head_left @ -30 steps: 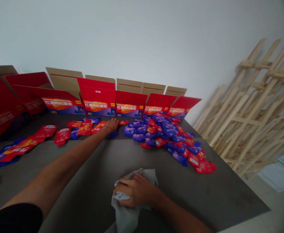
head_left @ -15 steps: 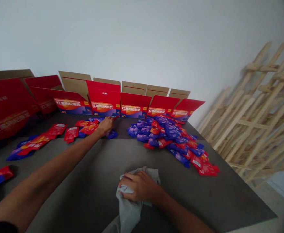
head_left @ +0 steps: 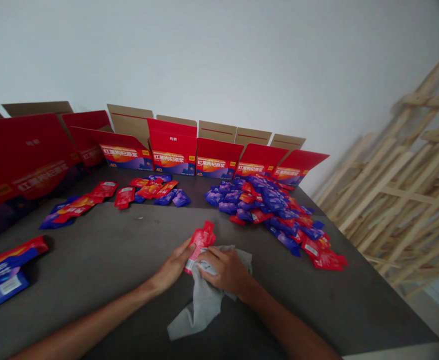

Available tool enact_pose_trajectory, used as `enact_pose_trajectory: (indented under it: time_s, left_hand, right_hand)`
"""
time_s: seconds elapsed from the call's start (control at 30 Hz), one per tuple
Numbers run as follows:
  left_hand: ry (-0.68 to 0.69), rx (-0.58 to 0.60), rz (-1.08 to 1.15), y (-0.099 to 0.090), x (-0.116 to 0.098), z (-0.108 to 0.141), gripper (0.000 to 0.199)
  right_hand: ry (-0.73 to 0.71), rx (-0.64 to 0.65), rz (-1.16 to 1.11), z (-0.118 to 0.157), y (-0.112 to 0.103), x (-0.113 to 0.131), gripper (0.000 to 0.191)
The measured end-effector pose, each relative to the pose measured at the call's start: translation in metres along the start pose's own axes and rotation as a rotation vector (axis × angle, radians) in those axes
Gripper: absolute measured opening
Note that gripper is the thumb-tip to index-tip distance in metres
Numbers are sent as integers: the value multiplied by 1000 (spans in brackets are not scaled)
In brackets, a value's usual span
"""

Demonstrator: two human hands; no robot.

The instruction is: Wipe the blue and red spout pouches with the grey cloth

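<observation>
My left hand [head_left: 174, 266] grips a red spouted pouch [head_left: 200, 241] by its left edge, above the middle of the dark table [head_left: 129, 255]. The pouch is tilted, its narrow top pointing away from me. My right hand [head_left: 225, 270] is closed on a grey cloth [head_left: 204, 310], pressing part of it against the lower right of the pouch. The cloth's loose end hangs down towards me. Behind the hands lies a small group of red and purple pouches [head_left: 153, 189]. To the right is a larger heap of purple and red pouches [head_left: 272, 207].
Open red cartons [head_left: 174, 150] stand in a row along the wall, a bigger red carton [head_left: 27, 165] at the left. More pouches [head_left: 78, 206] lie at the left, and purple-and-red packs [head_left: 9, 275] sit at the near left. Wooden frames [head_left: 399, 195] lean at the right.
My left hand has come back from the small group of pouches with a red pouch, to my right hand. The cloth now touches the pouch. The view has shifted slightly left.
</observation>
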State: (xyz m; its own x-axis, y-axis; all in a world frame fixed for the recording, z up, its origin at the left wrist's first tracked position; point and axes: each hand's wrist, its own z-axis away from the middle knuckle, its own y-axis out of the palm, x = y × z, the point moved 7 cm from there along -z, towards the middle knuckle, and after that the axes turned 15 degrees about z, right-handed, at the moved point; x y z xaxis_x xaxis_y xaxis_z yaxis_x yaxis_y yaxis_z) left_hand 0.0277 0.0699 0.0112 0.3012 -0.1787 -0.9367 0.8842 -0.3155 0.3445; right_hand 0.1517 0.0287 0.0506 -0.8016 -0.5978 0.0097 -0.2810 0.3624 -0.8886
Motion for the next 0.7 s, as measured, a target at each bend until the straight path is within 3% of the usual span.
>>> enact_pose_trajectory:
  time_s: [0.1, 0.33, 0.43, 0.63, 0.7]
  left_hand:
    - [-34, 7, 82, 6, 3, 14, 54]
    - [-84, 77, 84, 11, 9, 24, 55]
    - [-80, 75, 134, 11, 11, 23, 57]
    - [-69, 23, 162, 5, 14, 20, 60]
    - [-51, 15, 136, 4, 13, 20, 58]
  right_hand:
    - [32, -13, -1, 0, -3, -1, 18]
    - [271, -111, -8, -1, -21, -34, 11]
    - [214, -67, 12, -1, -18, -29, 14]
    - [-78, 120, 35, 4, 2, 11, 22]
    - [-92, 130, 38, 5, 3, 16, 24]
